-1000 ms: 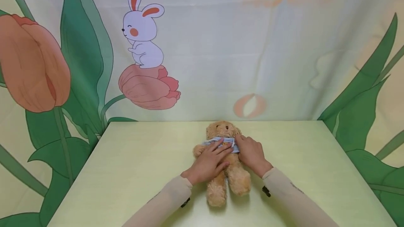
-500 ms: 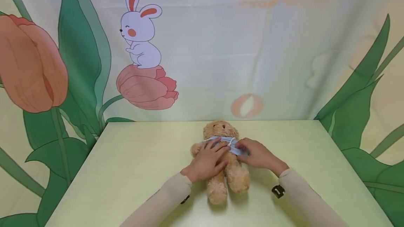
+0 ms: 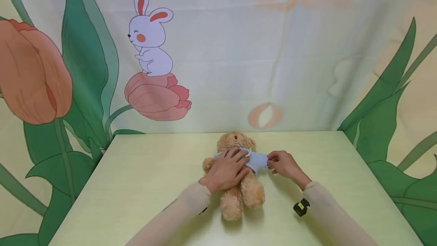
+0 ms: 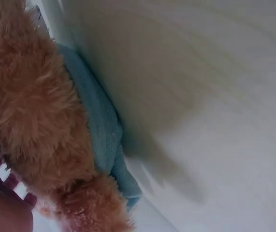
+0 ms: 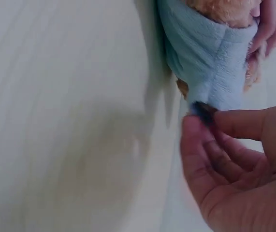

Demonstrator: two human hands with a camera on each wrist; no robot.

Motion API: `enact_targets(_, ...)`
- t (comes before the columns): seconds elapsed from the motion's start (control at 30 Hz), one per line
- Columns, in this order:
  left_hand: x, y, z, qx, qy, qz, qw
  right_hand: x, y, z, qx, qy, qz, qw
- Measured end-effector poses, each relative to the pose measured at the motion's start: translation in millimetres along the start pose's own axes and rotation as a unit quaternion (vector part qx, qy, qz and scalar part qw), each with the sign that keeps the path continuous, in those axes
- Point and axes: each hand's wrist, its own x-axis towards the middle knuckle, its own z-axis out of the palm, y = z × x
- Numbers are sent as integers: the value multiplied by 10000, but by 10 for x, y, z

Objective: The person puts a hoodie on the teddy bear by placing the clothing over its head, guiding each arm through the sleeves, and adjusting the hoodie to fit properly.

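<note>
A light-brown teddy bear [image 3: 252,191] lies on its back on the table, in a light-blue top [image 3: 257,161] with a white drawstring. My left hand [image 3: 226,172] rests flat across the bear's chest, fingers spread and covering the front of the top. At the bear's side, my right hand [image 3: 285,164] pinches the end of the sleeve between thumb and fingers, and the sleeve is stretched outwards. The right wrist view shows a dark bit at those fingertips [image 5: 191,126], below the blue cloth [image 5: 200,58]. Brown fur [image 4: 36,106] and the bear's blue back fill the left wrist view's left side.
The pale yellow-green table [image 3: 146,174] extends on both sides of the bear. Behind it hangs a printed curtain [image 3: 218,67] with a rabbit and tulips. A black wrist device [image 3: 301,207] sits under the right sleeve cuff.
My right hand has moved from the bear's shoulder outwards to the right, drawing the blue sleeve out. My left hand has stayed on the chest, and the bear's head has tipped slightly.
</note>
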Motion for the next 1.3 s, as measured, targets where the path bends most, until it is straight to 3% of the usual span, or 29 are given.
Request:
enact_targets(0.13, -16, -4, 45, -137, 110, 117, 9998, 20, 29, 58, 660, 131, -189, 9976)
enact_targets(0.27, -28, -11, 58, -109, -23, 45, 9999, 40, 40, 91, 1013, 150, -255, 9944)
enact_targets(0.33, -24, -8, 68, -65, -84, 9, 9999, 49, 30, 107, 894, 143, -333, 9953)
enact_targets(0.47, 3, 10, 97, -4, -82, -54, 10000, 64, 0, 148, 159, 309, -667, 9972)
enact_targets(0.57, 21, 26, 116, 56, 5, -62, 10000, 71, -4, 179, -369, 543, -909, 9937)
enact_targets(0.7, 29, 38, 134, -58, 115, -18, 9999, 69, 29, 175, -668, 774, -1081, 9889)
enact_targets(0.87, 18, 31, 147, -387, 250, 80, 9989, 68, 57, 115, -485, 778, -805, 9925)
enact_targets(1.13, 14, 46, 163, -83, 200, 192, 9996, 72, 88, 52, -322, 736, -284, 9964)
enact_targets(1.3, 31, 41, 179, -113, 281, 191, 9994, 65, 78, 71, -282, 531, -340, 9976)
